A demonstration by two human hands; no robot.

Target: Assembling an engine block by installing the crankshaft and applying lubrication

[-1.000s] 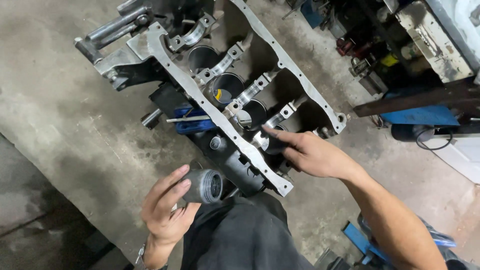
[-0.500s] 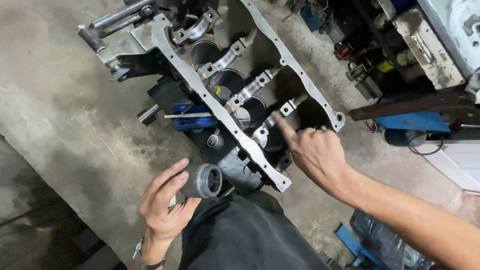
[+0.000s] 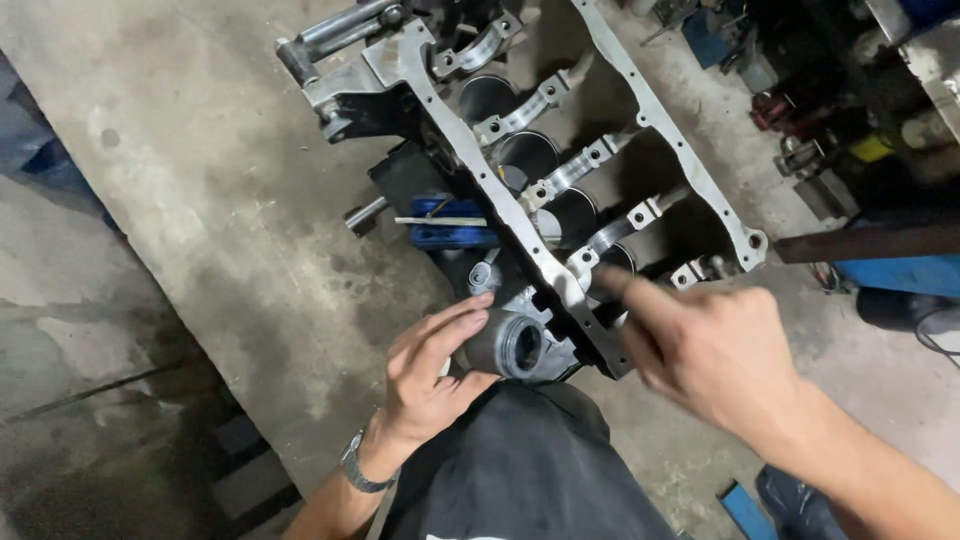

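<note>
An upturned engine block (image 3: pixel 640 115) lies on the concrete floor, its bearing saddles and cylinder bores facing up. My left hand (image 3: pixel 432 375) grips a grey metal piston (image 3: pixel 510 345) and holds it against the near end of the block. My right hand (image 3: pixel 700 345) hovers over the block's near right corner with the index finger stretched toward the nearest bearing saddle (image 3: pixel 600 262). It holds nothing. A watch sits on my left wrist.
A blue tool (image 3: pixel 450 235) with a thin metal rod lies by the block's left side. Assorted parts and a blue container (image 3: pixel 900 272) crowd the right edge. My dark-clothed knee (image 3: pixel 520 470) fills the bottom centre. A concrete step drops off at left.
My left hand has carried the piston up and right until it rests against the block's end. My right hand has pulled back toward me and now points with one finger.
</note>
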